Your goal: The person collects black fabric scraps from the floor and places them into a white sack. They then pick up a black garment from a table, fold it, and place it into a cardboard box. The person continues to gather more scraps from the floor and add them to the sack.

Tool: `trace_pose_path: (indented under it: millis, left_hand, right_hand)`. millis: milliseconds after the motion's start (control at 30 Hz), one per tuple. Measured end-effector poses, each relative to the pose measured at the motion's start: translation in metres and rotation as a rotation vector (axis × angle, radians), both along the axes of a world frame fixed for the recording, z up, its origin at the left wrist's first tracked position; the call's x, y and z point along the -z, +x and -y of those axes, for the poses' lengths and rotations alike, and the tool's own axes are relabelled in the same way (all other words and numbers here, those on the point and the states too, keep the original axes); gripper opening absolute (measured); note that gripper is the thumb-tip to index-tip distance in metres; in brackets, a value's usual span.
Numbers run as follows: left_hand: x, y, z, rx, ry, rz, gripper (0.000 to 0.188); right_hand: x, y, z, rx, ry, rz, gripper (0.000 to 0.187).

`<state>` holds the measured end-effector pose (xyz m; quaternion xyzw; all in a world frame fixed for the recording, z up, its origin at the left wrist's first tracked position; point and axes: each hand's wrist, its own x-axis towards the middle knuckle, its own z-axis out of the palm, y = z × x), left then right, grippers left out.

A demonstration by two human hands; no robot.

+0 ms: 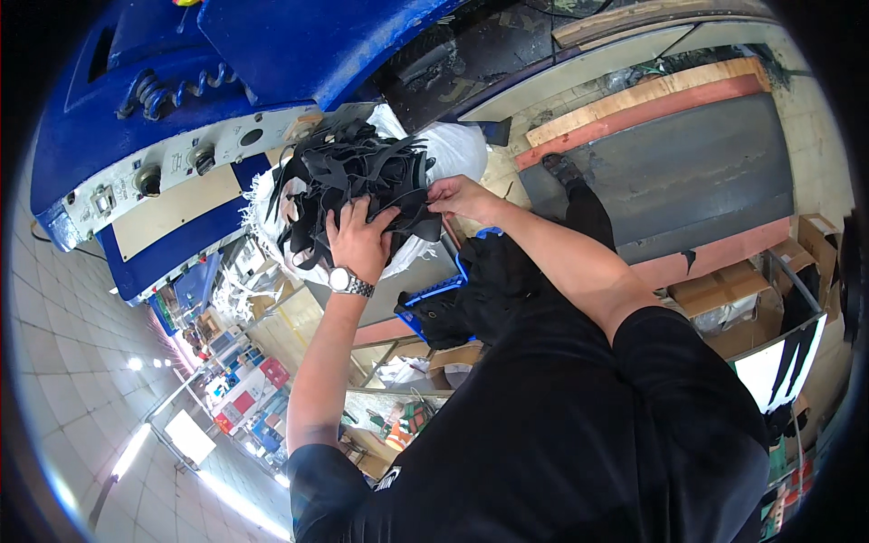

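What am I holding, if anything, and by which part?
Your right grip seems to pinch a black strip by its edge; left grip lies on the black heap.

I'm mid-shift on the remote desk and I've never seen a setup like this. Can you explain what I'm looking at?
There's no robot here: these are a person's own bare hands. The single picture comes from a wide fisheye camera on their head, looking down, so straight edges bend near the rim. Left in the picture is their left.

The left hand, with a metal watch on its wrist, rests with fingers spread on a heap of dark strips. The right hand has its fingertips close together at the heap's edge, seemingly pinching a strip, though I can't be sure. The heap lies on a white sack.

At upper left is a blue machine with knobs; at right, a grey panel.
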<state>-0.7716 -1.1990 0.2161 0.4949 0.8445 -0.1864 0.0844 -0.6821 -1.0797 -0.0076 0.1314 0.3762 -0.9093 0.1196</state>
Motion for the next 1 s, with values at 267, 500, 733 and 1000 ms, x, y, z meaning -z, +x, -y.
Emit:
trace_pose_path:
  millis: [267,500,733,1000]
  left_hand:
    - [0.013,0.028,-0.022,-0.085,-0.02,-0.115,0.069]
    - [0.037,0.025,-0.032,-0.19,-0.098,-0.235,0.064]
    - [0.035,0.008,-0.017,-0.091,-0.009,-0.222,0.047]
    - [0.032,-0.012,-0.021,-0.173,-0.015,-0.214,0.038]
  right_hand:
    - [0.018,0.002,0.029,0.265,-0.294,-0.005,0.009]
    - [0.01,0.014,0.014,0.212,-0.622,0.246,0.008]
    - [0.006,-0.013,0.004,0.023,-0.049,0.181,0.009]
    - [0.018,-0.002,-0.006,0.136,0.638,-0.129,0.023]
